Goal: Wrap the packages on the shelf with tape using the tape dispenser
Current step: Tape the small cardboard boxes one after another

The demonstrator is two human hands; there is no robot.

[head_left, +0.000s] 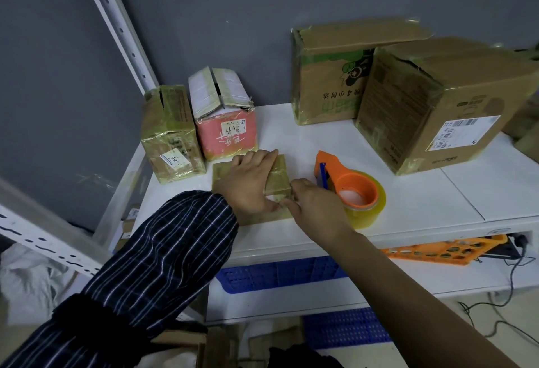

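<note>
- Head view, looking down on a white shelf (408,192).
- Flat package (280,169) lies at the front of the shelf, just in front of the two small boxes.
- Left hand (250,181) rests on top of it, fingers straight, palm down. It presses the package, it does not grasp it.
- Right hand (315,207) meets the package's near right corner with curled fingers. I cannot tell whether they pinch a tape end, pinch the package edge, or only smooth it.
- Tape dispenser (347,181) sits on the shelf just right of the package, behind the right hand. Neither hand holds it, and its roll of yellowish tape (369,210) faces the front.
- Brown box (172,140) and pink box (224,128) stand side by side at the back left. Both have a glossy yellowish film on their sides, and the pink one's top flaps gape.
- Green-printed carton (329,82) and big carton (437,105) stand at the back right, with tape along the lower edges and ragged tops.
- Progress, as a judgement: the flat package looks mostly taped, with the last strip likely being pressed down. The others look old or only partly taped, so most of the job probably remains.
- Below the shelf are a blue crate (277,274) and an orange crate (446,251).
</note>
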